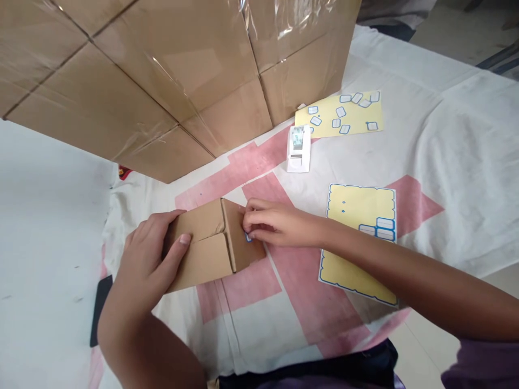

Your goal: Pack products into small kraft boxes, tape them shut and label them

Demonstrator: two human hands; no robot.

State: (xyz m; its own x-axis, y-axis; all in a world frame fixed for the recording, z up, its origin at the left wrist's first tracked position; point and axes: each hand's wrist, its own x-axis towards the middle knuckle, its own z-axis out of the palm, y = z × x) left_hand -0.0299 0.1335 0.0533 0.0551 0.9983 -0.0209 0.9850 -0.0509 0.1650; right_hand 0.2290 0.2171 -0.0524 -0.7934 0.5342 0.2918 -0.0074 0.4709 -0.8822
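Observation:
A small brown cardboard box [206,232] lies on the cloth in front of me. My left hand [152,254] is wrapped round its left end, with the thumb on the top face. Against the box's right side, my right hand [263,222] has its fingers pinched together at a small blue-edged white label [248,237]. Most of that label is hidden behind the fingertips. Under my right forearm is a yellow sticker sheet [359,202] with a few white, blue-bordered labels left of and at its right edge.
Large taped cardboard boxes [203,70] stand stacked at the back left. A white tape dispenser [299,156] sits before a second yellow sheet [324,121] scattered with several labels. A dark flat object [100,310] lies at the left. The pink-and-white cloth [438,146] covers the table.

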